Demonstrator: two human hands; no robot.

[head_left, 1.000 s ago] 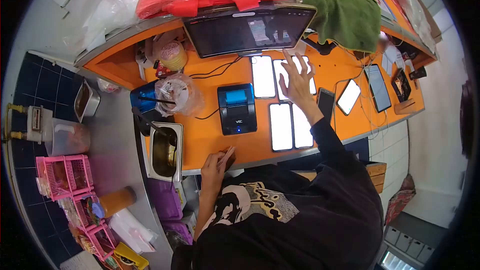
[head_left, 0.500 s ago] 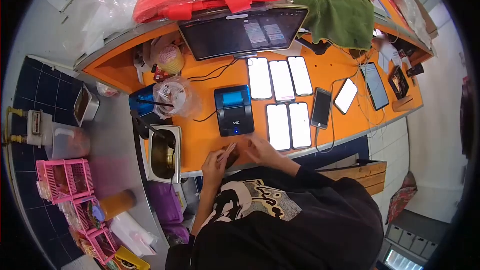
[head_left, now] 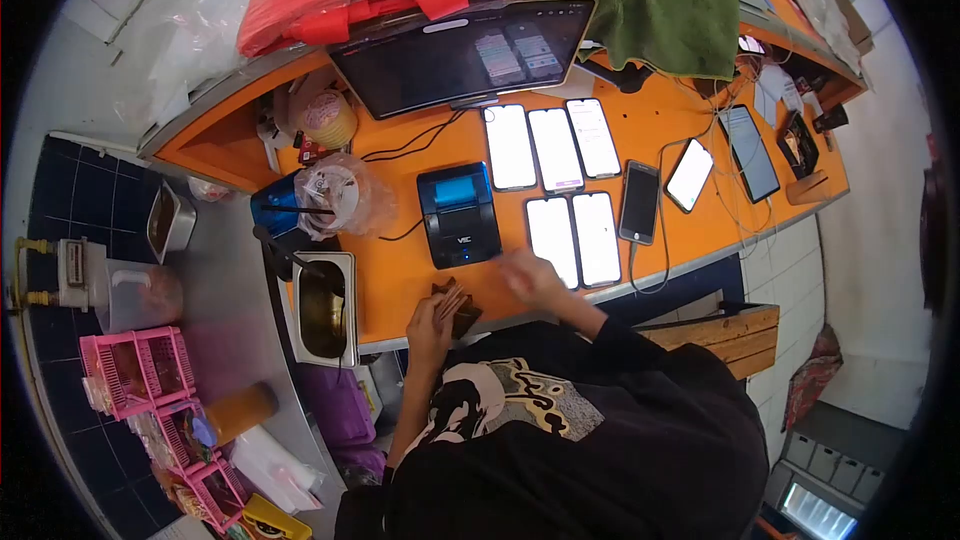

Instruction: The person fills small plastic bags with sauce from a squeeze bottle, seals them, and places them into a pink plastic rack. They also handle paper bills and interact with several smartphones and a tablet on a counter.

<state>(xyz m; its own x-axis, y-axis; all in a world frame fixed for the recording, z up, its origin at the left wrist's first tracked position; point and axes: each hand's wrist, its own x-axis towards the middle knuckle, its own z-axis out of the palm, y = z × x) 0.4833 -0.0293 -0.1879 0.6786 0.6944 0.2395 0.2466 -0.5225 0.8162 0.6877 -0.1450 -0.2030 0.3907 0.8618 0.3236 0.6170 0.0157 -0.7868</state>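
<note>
My left hand (head_left: 430, 328) is at the front edge of the orange counter, its fingers closed on a small dark brown folded thing (head_left: 466, 318). Its exact kind I cannot tell. My right hand (head_left: 533, 278) hovers a little to the right, fingertips smeared by motion and apart from the brown thing. Just beyond both hands stands a black receipt printer (head_left: 462, 245) with a blue top panel and a small blue light. Right of my right hand lie two phones with bright white screens, a nearer phone (head_left: 553, 230) and its neighbour (head_left: 598, 240).
Behind them lie several lit phones (head_left: 511, 148), with a dark-screened phone (head_left: 639, 202) on a cable to the right. A monitor (head_left: 465, 55) stands at the back. On the left are a metal container (head_left: 350, 315) and a plastic-wrapped cup (head_left: 340, 195). A wooden drawer (head_left: 745, 340) juts out.
My right hand has drawn away to the right from the left one. More of the brown thing shows beside my left fingers. The whole view has tilted slightly.
</note>
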